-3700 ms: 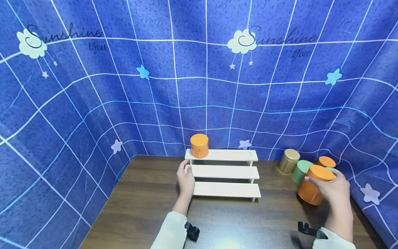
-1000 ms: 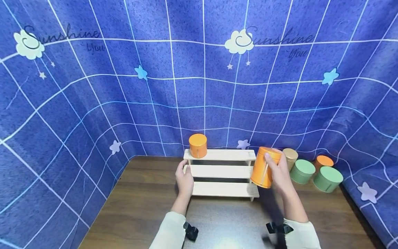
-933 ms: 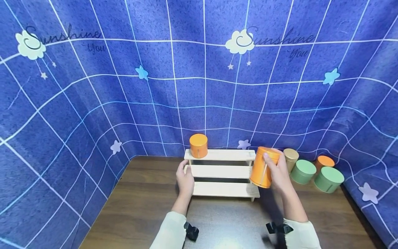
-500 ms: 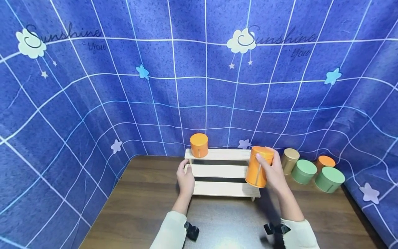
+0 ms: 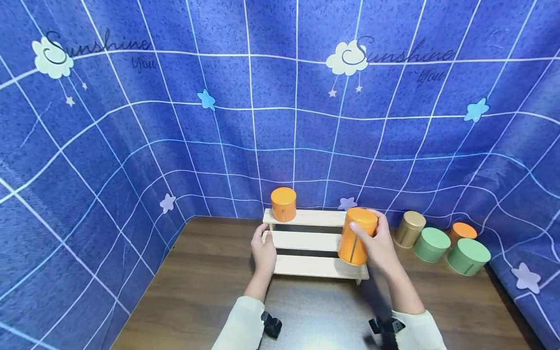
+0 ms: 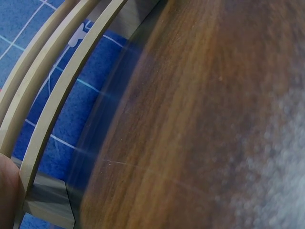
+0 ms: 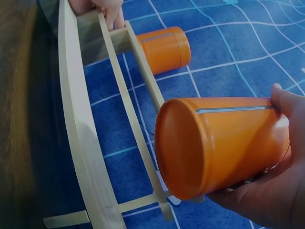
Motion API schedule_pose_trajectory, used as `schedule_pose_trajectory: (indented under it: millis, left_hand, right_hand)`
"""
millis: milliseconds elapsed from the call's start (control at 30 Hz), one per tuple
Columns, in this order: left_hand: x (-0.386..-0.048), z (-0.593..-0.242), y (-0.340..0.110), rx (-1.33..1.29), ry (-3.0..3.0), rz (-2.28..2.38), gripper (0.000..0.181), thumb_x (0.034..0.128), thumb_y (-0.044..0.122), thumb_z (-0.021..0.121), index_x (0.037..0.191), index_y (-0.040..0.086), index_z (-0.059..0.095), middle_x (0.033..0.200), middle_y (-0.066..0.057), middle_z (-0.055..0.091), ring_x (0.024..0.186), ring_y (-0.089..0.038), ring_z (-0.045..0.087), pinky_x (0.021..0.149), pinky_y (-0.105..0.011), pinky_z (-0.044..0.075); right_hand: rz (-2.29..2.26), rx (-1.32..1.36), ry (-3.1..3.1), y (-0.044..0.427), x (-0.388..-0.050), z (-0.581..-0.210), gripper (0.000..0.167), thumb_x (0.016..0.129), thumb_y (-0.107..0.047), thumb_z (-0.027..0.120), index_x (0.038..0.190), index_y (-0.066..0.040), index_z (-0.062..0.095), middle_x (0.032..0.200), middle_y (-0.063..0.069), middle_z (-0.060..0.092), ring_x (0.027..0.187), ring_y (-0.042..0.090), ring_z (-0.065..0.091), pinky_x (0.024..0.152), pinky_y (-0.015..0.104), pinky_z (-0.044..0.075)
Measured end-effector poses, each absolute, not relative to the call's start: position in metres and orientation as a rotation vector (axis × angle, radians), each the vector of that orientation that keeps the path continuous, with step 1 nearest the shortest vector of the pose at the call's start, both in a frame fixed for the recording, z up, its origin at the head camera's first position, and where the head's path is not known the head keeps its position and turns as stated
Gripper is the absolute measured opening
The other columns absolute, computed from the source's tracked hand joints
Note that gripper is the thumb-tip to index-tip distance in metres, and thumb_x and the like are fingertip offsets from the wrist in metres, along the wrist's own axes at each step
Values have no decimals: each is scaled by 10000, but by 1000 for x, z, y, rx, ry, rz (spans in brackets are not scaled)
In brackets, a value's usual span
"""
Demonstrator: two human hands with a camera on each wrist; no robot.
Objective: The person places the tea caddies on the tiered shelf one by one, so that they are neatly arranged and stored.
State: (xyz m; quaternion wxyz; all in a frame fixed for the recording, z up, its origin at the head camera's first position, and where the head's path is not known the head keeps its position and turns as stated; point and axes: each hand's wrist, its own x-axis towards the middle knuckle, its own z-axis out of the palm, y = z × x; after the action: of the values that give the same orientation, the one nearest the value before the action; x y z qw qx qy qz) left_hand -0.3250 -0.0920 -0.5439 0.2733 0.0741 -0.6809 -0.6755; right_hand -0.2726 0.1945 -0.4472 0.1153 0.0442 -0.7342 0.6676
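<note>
A pale wooden three-step rack stands on the table near the back. At its left end my left hand grips the side; in the right wrist view its fingers curl round the side panel. My right hand holds a tall orange tin canister by its upper part, thumb in front. The canister hangs, slightly tilted, before the rack's right end; its underside faces the camera in the right wrist view, apart from the boards. A short orange tin sits on the top step at the left.
Right of the rack stand a gold tin, two green tins and another orange tin, close together. A blue patterned curtain hangs behind and at both sides of the brown wooden table.
My right hand has lifted the tall orange canister from the group at the right and carried it left to the rack, still drifting slightly left. My left hand has kept its place.
</note>
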Motion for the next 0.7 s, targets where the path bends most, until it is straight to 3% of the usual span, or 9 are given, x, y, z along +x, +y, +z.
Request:
schedule_pose_trajectory:
  millis: [367, 567, 700]
  left_hand:
    - [-326, -543, -90, 195, -1820, -1819, 326, 976, -66, 557, 1269, -13, 690, 1332, -214, 710, 1343, -362, 606, 1193, -562, 425]
    - [-327, -545, -90, 202, -1832, -1801, 330, 976, -72, 552, 1270, -14, 690, 1336, -214, 708, 1349, -371, 603, 1194, -574, 417]
    - [-326, -545, -91, 216, -1831, -1812, 324, 984, -62, 559, 1277, -13, 687, 1341, -213, 705, 1350, -367, 601, 1198, -564, 415]
  right_hand:
    - [1832, 242, -2164, 180, -281, -451, 775, 898, -115, 829, 1503, -58, 347, 1380, 132, 601, 1128, 22, 637, 949, 161, 542]
    - [1838, 346, -2065, 168, -284, -447, 775, 863, -47, 843, 1489, -63, 387, 1442, 80, 591, 1185, 60, 631, 999, 147, 518]
    - [1864, 389, -2016, 160, -287, -447, 781, 851, -7, 838, 1503, -61, 410, 1385, 30, 585, 1190, 82, 624, 1011, 155, 517]
